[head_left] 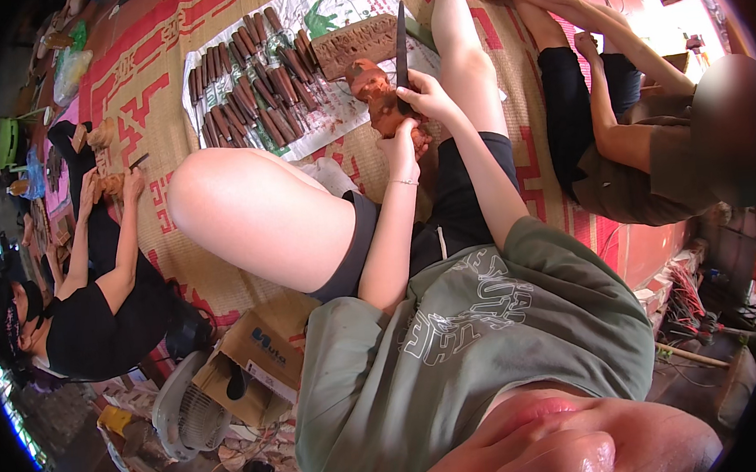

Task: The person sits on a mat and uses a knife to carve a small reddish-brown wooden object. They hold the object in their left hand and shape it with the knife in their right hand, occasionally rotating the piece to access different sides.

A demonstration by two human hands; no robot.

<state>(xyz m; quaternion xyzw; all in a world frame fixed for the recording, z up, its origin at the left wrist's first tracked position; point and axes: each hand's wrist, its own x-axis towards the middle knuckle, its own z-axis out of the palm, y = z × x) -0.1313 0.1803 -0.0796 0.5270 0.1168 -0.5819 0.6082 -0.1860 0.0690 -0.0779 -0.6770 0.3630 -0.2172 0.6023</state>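
Note:
A reddish-brown carved wooden figure (371, 83) is gripped low down by my left hand (401, 149), its rounded upper end leaning to the left. My right hand (428, 97) closes around the lower end of a long, dark, flat file (400, 41). The file points away from me and lies along the figure's right side; whether it touches the wood I cannot tell. Just beyond the figure is a rectangular brown wooden block (363, 48). Several carving tools with brown wooden handles (249, 87) lie in rows to the left, on a white sheet (336, 132).
A patterned red and tan mat (135, 86) spreads under everything. At left a person in black (95, 330) works on a wooden piece (111, 183). Another person (644, 160) sits close on my right. Behind me at left are a cardboard box (251, 368) and a fan (189, 411).

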